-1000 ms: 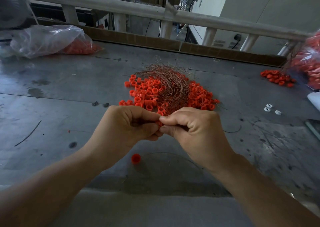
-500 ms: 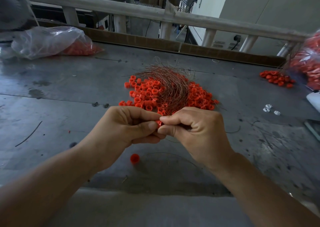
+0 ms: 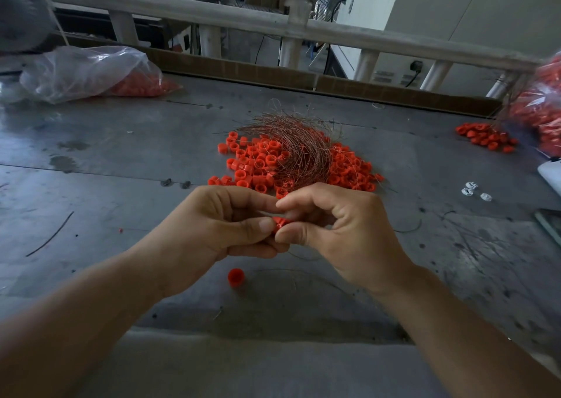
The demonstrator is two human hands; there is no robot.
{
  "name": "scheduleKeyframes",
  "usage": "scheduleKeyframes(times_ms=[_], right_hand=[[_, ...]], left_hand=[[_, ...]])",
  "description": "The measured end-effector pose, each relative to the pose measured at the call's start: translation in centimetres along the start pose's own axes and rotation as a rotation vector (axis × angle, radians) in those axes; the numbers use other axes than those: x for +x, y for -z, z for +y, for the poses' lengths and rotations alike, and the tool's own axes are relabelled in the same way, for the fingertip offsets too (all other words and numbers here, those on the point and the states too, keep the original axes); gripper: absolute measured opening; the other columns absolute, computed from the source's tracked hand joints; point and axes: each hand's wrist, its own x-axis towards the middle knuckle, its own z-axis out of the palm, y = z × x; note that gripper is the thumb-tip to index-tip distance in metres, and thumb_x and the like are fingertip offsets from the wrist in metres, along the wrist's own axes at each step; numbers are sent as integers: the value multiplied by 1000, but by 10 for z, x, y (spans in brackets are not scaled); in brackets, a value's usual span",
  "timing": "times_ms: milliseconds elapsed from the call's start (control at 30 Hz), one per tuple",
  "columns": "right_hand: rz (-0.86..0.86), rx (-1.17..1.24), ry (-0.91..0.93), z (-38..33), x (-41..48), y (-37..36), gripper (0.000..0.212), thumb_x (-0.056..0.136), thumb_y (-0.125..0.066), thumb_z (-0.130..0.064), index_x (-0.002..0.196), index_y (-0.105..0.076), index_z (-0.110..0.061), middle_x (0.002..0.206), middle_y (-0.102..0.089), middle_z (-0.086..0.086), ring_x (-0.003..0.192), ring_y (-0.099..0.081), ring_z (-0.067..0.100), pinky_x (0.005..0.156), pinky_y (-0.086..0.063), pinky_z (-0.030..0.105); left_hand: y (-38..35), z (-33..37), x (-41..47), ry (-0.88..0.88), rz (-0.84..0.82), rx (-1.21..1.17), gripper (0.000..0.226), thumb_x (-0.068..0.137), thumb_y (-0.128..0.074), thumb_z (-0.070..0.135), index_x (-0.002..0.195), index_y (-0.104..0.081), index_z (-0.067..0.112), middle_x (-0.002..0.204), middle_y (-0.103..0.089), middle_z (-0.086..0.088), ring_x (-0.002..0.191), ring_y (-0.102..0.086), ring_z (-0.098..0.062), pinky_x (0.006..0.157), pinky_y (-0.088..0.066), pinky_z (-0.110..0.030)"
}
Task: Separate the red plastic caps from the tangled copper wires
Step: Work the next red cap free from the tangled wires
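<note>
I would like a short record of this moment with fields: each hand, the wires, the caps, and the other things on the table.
left hand: pinches the held cap
right hand: pinches the same cap, opposite side
copper wires: tangled bundle lying over the cap pile, beyond the hands
single cap: alone on the table, nearer than the hands
small cap heap: far right on the table
clear bag: far left, red caps inside
small white parts: right of the pile
</note>
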Motion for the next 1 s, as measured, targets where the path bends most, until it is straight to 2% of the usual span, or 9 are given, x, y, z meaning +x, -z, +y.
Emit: scheduleKeyframes(times_ms=[133,233,333,467,533,633,767,900,1000], right_hand=[[-143,-37,-24,0,1,3,33,70,-72,-20,102,-68,-16,83,-61,-10,81,-59,1,74,-46,12],[-216,-110,14,-2,2,3,25,75,-66,-22,94,-71,-8,83,-56,-9,78,-53,-3,74,-41,10],[-196,-153,44,-3,2,3,17,79,-63,-18,89,-68,-6,81,-50,-13,75,-48,-4,72,-40,10],[-192,-176,56,-4,0,3,7,80,-62,-8,86,-64,-4,83,-49,-8,72,-52,6,66,-46,20],[-185,-201,62,-6,-1,2,7,80,-61,-9,85,-64,-4,82,-49,-7,71,-51,7,65,-45,19],[-171,-208,62,-9,-1,0,5,78,-60,-7,81,-63,-4,81,-49,-8,70,-50,6,63,-44,18],[-139,-202,54,-10,-2,-1,3,78,-60,-5,79,-62,-7,77,-47,-12,69,-47,1,63,-40,13],[-163,-141,12,-9,-1,0,4,80,-62,-12,81,-63,-9,79,-51,-8,71,-51,6,64,-45,18],[-149,-74,-25,-9,0,0,12,77,-66,-24,82,-64,-13,79,-55,-7,71,-53,7,64,-47,19]], left_hand=[[2,-1,-1,23,-49,11,30,57,-67,12,87,-72,11,75,-71,-17,66,-70,-23,55,-54,-22],[5,-3,0,45,-60,-9,41,59,-72,19,98,-66,7,75,-70,-19,67,-70,-26,56,-55,-23],[2,-2,-2,-5,-108,-32,56,55,-83,31,105,-65,13,83,-71,-19,76,-71,-29,61,-55,-24],[-8,-5,-2,-144,-2,170,62,56,-72,24,114,-50,26,78,-73,-10,71,-71,-20,61,-54,-20],[-10,-6,-2,-161,10,183,65,55,-70,25,116,-48,28,76,-72,-9,68,-70,-18,61,-54,-20],[-13,-5,-6,-179,2,177,65,61,-75,21,118,-46,29,76,-72,-12,68,-70,-21,61,-54,-21],[-18,-5,-9,-198,16,142,58,68,-67,13,120,-46,28,77,-69,-19,67,-70,-21,59,-54,-21],[-17,-1,-10,-166,18,110,52,75,-69,10,119,-47,26,74,-70,-14,68,-70,-20,59,-54,-21],[-16,1,-6,-104,27,48,53,67,-69,23,117,-51,23,74,-71,-14,68,-70,-22,57,-54,-23]])
